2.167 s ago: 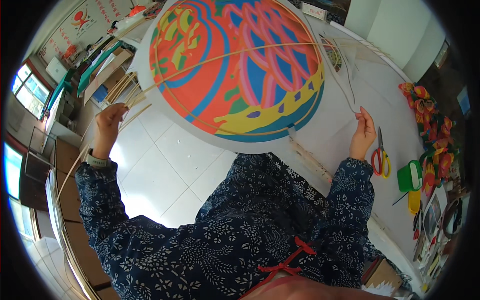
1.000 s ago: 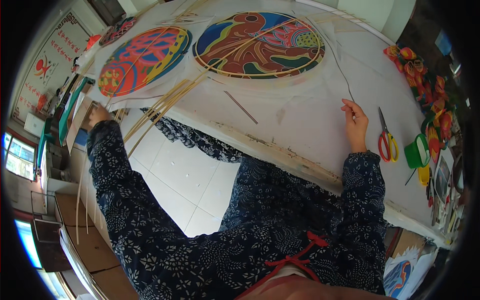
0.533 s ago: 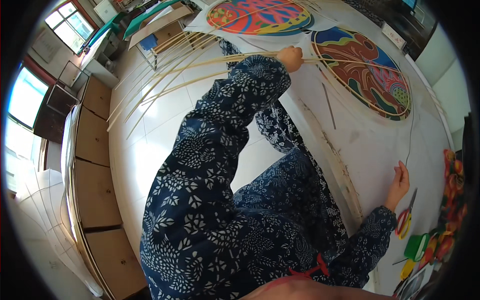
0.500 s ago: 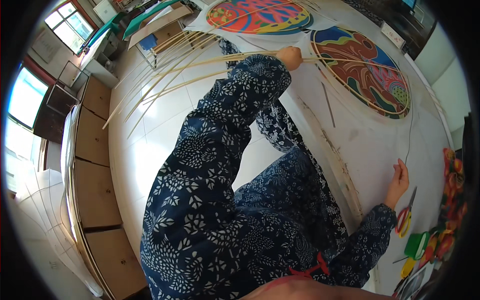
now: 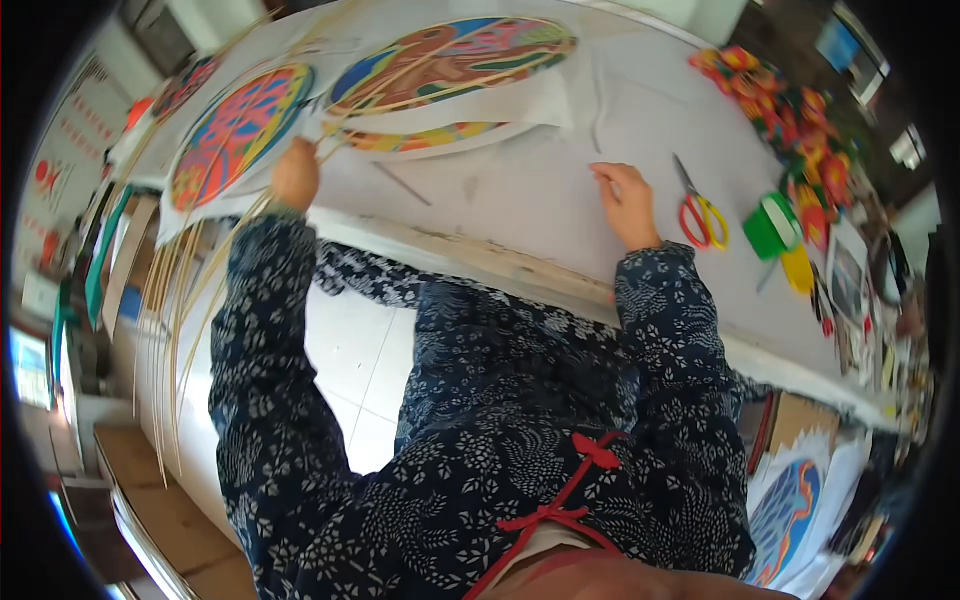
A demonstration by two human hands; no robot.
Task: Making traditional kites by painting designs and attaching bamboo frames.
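Note:
My left hand (image 5: 295, 178) is closed round a bunch of thin bamboo strips (image 5: 172, 310) at the table's near edge. The strips hang past the edge on the left; some reach over the painted panels. Beside that hand lies a round red and blue painted panel (image 5: 235, 135). A brown and blue oval panel (image 5: 430, 65) with a bamboo rim is beyond it, its near side lifted over another colourful edge (image 5: 425, 137). Farther right, my right hand (image 5: 630, 208) rests above the white table, thumb and forefinger pinched at the end of a thin dark thread (image 5: 598, 125).
Right of my right hand are scissors (image 5: 705, 215) with red and yellow handles, a green box (image 5: 772, 228) and a yellow-handled tool (image 5: 797, 270). Red and yellow artificial flowers (image 5: 790, 130) line the right side. A dark thin stick (image 5: 402, 184) lies near the panels.
My view has swung to the left, so the table sits higher and more level. The near side of the brown panel has lifted. My left hand still holds the bamboo strips.

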